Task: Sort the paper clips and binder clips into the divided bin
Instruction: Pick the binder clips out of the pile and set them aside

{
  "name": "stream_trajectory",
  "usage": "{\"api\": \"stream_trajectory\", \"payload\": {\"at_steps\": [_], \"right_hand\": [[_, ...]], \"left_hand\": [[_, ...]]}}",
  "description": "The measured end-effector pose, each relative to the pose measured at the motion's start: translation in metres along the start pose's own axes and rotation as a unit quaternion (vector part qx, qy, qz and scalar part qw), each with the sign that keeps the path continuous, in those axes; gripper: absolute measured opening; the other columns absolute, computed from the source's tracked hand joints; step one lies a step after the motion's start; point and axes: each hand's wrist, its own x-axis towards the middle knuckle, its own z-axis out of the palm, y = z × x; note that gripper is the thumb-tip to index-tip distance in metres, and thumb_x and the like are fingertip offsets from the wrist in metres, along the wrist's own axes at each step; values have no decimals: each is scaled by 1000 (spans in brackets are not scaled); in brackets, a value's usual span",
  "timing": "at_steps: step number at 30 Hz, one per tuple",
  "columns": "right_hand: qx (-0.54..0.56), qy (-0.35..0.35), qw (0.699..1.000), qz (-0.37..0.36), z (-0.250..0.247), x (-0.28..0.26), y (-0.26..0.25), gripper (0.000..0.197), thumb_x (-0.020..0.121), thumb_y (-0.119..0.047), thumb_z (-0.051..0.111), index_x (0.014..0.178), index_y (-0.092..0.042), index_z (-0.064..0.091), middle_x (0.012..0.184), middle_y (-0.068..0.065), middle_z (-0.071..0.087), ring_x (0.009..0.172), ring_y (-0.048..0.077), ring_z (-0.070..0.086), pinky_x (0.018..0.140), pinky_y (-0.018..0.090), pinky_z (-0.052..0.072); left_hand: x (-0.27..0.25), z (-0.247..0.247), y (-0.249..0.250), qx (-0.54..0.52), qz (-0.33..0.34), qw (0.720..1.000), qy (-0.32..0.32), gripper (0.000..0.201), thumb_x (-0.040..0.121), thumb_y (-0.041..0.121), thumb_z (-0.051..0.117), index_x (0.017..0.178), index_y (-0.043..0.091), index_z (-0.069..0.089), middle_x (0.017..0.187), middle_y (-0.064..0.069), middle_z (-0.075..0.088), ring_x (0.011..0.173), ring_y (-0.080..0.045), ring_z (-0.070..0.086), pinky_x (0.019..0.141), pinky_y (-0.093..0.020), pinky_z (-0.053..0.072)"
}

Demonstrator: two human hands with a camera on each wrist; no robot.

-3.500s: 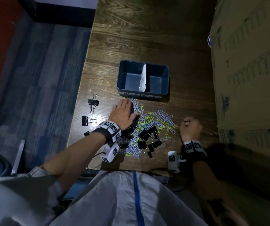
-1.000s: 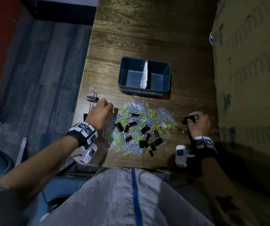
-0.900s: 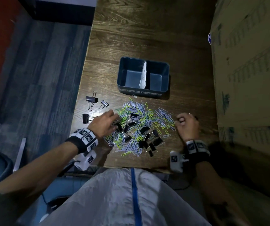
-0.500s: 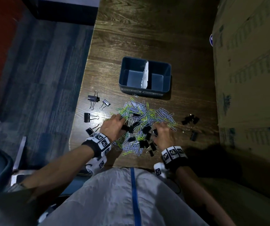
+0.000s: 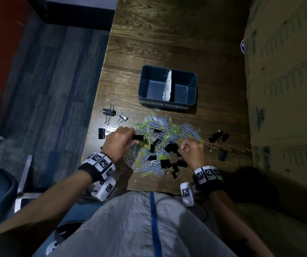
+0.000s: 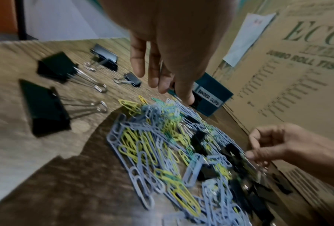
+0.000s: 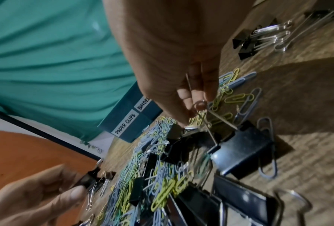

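The blue divided bin (image 5: 168, 103) sits in the upper middle of the head view, and its front labels read "PAPER CLIPS" (image 7: 125, 124) on the left half and "BINDER CLIPS" (image 6: 209, 98) on the right, with a white paper divider (image 5: 168, 86) standing between the two halves. The cardboard box (image 6: 289, 73) along the right edge has "JUMBO ROLL TISS..." printed on it, the rest is cut off. Your left hand (image 5: 119, 143) is at the left side of the mixed pile (image 5: 160, 143) of blue and yellow-green paper clips, fingers pinching a black binder clip (image 5: 137, 137) just off the surface. Your right hand (image 5: 192, 152) is curled at the pile's lower right, and in the right wrist view your fingers (image 7: 187, 94) are pinched on the wire handle of a black binder clip (image 7: 239, 148) lying right below them. A few loose binder clips (image 5: 110, 113) lie on the wooden surface (image 5: 167, 43) to the left of the pile, and another small bunch (image 5: 218, 137) sits off to its right. Both bin halves look bare from the head view.
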Motion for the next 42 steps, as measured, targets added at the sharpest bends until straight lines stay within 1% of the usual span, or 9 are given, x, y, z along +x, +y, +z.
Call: {"api": "stream_trajectory", "payload": {"at_steps": [6,10,13,19,23,26,30,35,42], "right_hand": [[-34,-1,999,-12,-6,-2,-5,33,71,-16,86,92,-16,60,90,-4,62,79,16,59,66,34,54],[-92,-29,994,59,-2,-7,-10,47,70,-20,87,106,-19,56,115,1,60,98,24,61,79,34,53],[-99,-49,990,86,1,-9,-9,46,73,-12,84,110,-18,57,112,4,64,98,28,64,78,35,53],[-51,-57,987,143,5,-12,-8,37,76,-1,79,101,-22,62,90,0,68,80,20,65,66,28,50],[6,-44,984,175,0,-11,-11,35,74,-5,82,98,-22,63,83,-4,63,80,18,64,69,30,52],[32,-26,983,179,-9,-7,-9,33,74,-3,81,98,-20,67,85,-1,66,83,20,66,69,28,54],[77,38,972,220,-41,6,2,30,78,0,77,102,-15,68,89,1,64,82,16,61,58,17,38],[49,142,952,266,-77,23,34,23,80,1,73,98,-13,70,92,5,65,88,25,64,78,34,55],[-23,113,964,241,-84,35,57,19,83,2,67,102,-4,69,102,21,69,99,35,65,79,34,49]], "left_hand": [[7,-27,-39,38,-136,988,66,32,85,43,67,92,15,54,88,-9,61,81,-28,57,64,-38,49],[13,-29,-55,68,-201,976,49,37,84,43,68,99,11,55,94,-13,63,89,-33,58,67,-45,52],[15,-26,-58,90,-204,975,20,42,86,43,65,107,9,53,103,-16,62,100,-36,56,70,-48,51],[14,-14,-26,115,-107,986,51,35,89,32,59,109,4,52,102,-17,59,94,-36,55,67,-44,49],[17,15,15,55,15,996,-64,34,93,41,52,117,16,51,111,-4,57,88,-19,58,66,-28,50],[22,34,40,44,26,990,-134,45,92,48,51,126,18,44,122,-3,52,90,-18,60,73,-34,57],[26,49,58,109,59,977,-174,51,92,47,54,126,14,36,123,-11,50,90,-23,59,66,-37,57],[28,48,62,113,49,980,-158,44,91,11,57,132,13,38,125,-13,49,73,-18,52,58,-29,54],[22,35,53,28,45,993,-105,27,92,16,58,117,9,50,104,-5,59,69,-18,54,54,-23,44]]}}
